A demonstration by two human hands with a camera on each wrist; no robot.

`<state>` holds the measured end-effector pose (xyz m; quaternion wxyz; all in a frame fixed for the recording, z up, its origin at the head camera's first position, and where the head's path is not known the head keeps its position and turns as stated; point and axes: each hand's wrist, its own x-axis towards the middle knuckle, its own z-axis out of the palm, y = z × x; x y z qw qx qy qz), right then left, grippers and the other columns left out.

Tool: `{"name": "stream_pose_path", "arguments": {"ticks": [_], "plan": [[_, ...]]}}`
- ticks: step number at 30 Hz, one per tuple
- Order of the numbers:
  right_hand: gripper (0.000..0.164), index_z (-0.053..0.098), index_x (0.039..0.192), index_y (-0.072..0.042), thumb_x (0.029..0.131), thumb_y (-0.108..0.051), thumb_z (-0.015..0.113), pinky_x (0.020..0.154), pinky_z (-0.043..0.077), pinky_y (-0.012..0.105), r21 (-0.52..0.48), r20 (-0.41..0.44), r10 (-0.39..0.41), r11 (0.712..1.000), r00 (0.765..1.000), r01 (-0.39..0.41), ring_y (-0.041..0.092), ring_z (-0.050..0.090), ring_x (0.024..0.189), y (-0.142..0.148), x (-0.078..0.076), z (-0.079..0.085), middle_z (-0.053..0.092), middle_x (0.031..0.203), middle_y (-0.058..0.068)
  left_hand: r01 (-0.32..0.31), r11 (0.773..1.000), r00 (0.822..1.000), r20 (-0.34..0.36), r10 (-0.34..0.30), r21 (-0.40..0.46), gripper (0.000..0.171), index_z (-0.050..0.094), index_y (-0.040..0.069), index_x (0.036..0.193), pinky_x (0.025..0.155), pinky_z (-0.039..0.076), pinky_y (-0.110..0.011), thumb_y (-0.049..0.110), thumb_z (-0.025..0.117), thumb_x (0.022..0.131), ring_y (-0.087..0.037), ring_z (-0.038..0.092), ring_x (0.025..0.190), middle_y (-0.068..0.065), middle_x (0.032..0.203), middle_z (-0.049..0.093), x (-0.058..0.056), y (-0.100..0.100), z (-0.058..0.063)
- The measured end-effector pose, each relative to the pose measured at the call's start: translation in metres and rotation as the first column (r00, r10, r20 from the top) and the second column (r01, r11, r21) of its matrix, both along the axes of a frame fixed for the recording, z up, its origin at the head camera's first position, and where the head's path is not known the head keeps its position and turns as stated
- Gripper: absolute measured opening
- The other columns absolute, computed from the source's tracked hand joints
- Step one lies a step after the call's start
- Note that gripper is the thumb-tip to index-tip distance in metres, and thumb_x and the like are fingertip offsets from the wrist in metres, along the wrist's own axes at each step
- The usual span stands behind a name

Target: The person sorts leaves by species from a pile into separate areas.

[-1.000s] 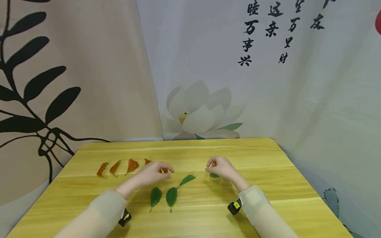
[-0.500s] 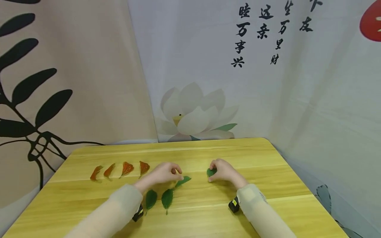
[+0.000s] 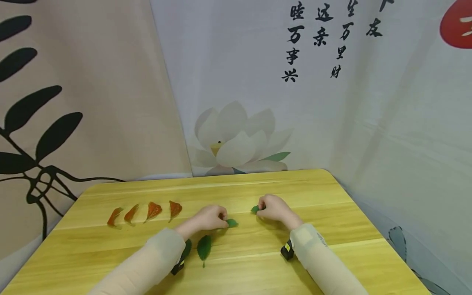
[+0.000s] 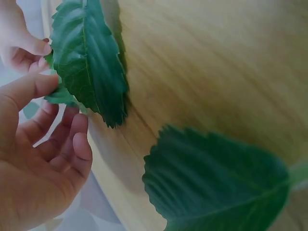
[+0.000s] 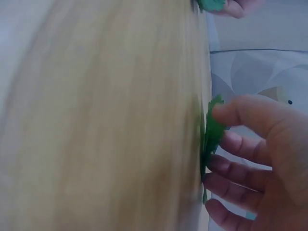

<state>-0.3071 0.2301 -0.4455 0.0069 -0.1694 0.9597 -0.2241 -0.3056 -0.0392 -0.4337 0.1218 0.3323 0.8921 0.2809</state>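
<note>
My left hand (image 3: 211,217) pinches a green leaf (image 3: 232,223) with toothed edges between thumb and fingers, low over the middle of the table. In the left wrist view, part of that leaf (image 4: 60,95) shows behind the thumb. To the right, my right hand (image 3: 274,208) holds another green leaf (image 3: 255,209) by thumb and forefinger; the right wrist view shows this leaf (image 5: 213,127) close to the tabletop. Two more green leaves lie nearer me: one leaf (image 3: 204,247) in full sight, the other leaf (image 3: 187,247) partly covered by the left sleeve and wrist camera.
Several orange-red dried petals or leaves (image 3: 153,210) lie in a row at the table's back left. The wooden table (image 3: 332,262) ends at a cloth backdrop (image 3: 236,61) printed with a lotus, dark leaves and writing.
The left hand has moved right, away from the orange-red pieces, and taken hold of the far green leaf. The right hand has taken up its leaf, whose tip now points left.
</note>
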Motion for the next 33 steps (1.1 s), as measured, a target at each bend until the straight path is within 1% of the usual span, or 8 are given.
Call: {"name": "stream_pose_path", "arguments": {"ticks": [8, 13, 16, 22, 24, 27, 29, 33], "plan": [[0.012, 0.063, 0.077, -0.015, 0.079, -0.005, 0.069, 0.069, 0.044, 0.036, 0.019, -0.005, -0.036, 0.999, 0.999, 0.036, 0.015, 0.050, 0.070, -0.001, -0.001, 0.002, 0.057, 0.075, -0.006, -0.028, 0.993, 0.997, 0.073, 0.020, 0.112, 0.013, 0.056, 0.010, 0.075, 0.057, 0.037, -0.027, 0.012, 0.062, 0.087, -0.009, 0.037, 0.050, 0.006, 0.061, 0.045, -0.002, 0.000, 0.003], [0.006, 0.064, 0.083, -0.011, 0.085, -0.008, 0.068, 0.068, 0.045, 0.035, -0.154, 0.024, -0.102, 0.982, 0.994, 0.105, 0.015, 0.051, 0.071, 0.004, 0.000, 0.005, 0.059, 0.078, -0.002, -0.041, 0.983, 0.992, 0.124, 0.019, 0.179, 0.014, 0.052, 0.009, 0.076, 0.057, 0.037, -0.026, 0.009, 0.061, 0.087, -0.009, 0.042, 0.055, 0.005, 0.062, 0.047, -0.003, 0.000, 0.003], [0.004, 0.066, 0.089, -0.007, 0.088, -0.009, 0.068, 0.069, 0.047, 0.035, -0.325, 0.057, -0.153, 0.931, 0.987, 0.163, 0.016, 0.054, 0.074, 0.008, 0.001, 0.010, 0.061, 0.081, 0.001, -0.058, 0.970, 0.989, 0.143, 0.024, 0.237, 0.012, 0.051, 0.007, 0.079, 0.057, 0.036, -0.027, 0.006, 0.062, 0.084, -0.011, 0.044, 0.060, 0.003, 0.066, 0.049, -0.003, 0.000, 0.003], [0.023, 0.062, 0.113, -0.003, 0.090, -0.005, 0.066, 0.066, 0.051, 0.040, -0.601, 0.174, -0.202, 0.754, 0.964, 0.266, 0.029, 0.060, 0.071, 0.018, 0.004, 0.007, 0.063, 0.077, 0.007, -0.090, 0.957, 0.984, 0.176, 0.042, 0.275, 0.005, 0.062, 0.007, 0.084, 0.065, 0.040, -0.030, 0.005, 0.067, 0.084, -0.012, 0.048, 0.068, 0.003, 0.074, 0.057, -0.007, 0.000, -0.002], [0.032, 0.059, 0.122, -0.004, 0.091, -0.003, 0.065, 0.059, 0.051, 0.038, -0.636, 0.210, -0.195, 0.717, 0.958, 0.286, 0.030, 0.059, 0.064, 0.020, 0.005, 0.003, 0.062, 0.075, 0.009, -0.095, 0.958, 0.981, 0.188, 0.044, 0.269, 0.004, 0.067, 0.007, 0.085, 0.067, 0.042, -0.030, 0.009, 0.070, 0.085, -0.012, 0.050, 0.070, 0.003, 0.077, 0.061, -0.009, -0.001, -0.003], [0.032, 0.061, 0.124, -0.004, 0.092, -0.002, 0.062, 0.051, 0.046, 0.030, -0.654, 0.259, -0.183, 0.689, 0.948, 0.312, 0.024, 0.055, 0.055, 0.023, 0.007, -0.005, 0.062, 0.075, 0.009, -0.102, 0.963, 0.979, 0.199, 0.053, 0.248, 0.011, 0.073, 0.008, 0.089, 0.064, 0.044, -0.028, 0.019, 0.071, 0.088, -0.011, 0.052, 0.070, 0.002, 0.081, 0.066, -0.010, -0.002, -0.004], [0.026, 0.066, 0.118, -0.002, 0.093, -0.003, 0.062, 0.048, 0.042, 0.026, -0.649, 0.288, -0.179, 0.686, 0.941, 0.329, 0.018, 0.053, 0.053, 0.024, 0.008, -0.009, 0.064, 0.079, 0.008, -0.118, 0.966, 0.975, 0.210, 0.069, 0.230, 0.018, 0.075, 0.008, 0.091, 0.057, 0.040, -0.027, 0.023, 0.066, 0.092, -0.011, 0.048, 0.063, 0.000, 0.089, 0.069, -0.011, -0.003, -0.004], [0.019, 0.070, 0.109, 0.002, 0.092, -0.004, 0.062, 0.045, 0.040, 0.023, -0.634, 0.335, -0.171, 0.686, 0.926, 0.356, 0.013, 0.050, 0.052, 0.027, 0.009, -0.016, 0.067, 0.080, 0.008, -0.146, 0.966, 0.969, 0.228, 0.096, 0.214, 0.033, 0.074, 0.000, 0.091, 0.051, 0.038, -0.025, 0.022, 0.052, 0.100, -0.012, 0.058, 0.066, -0.007, 0.107, 0.069, -0.011, -0.005, -0.004]]}}
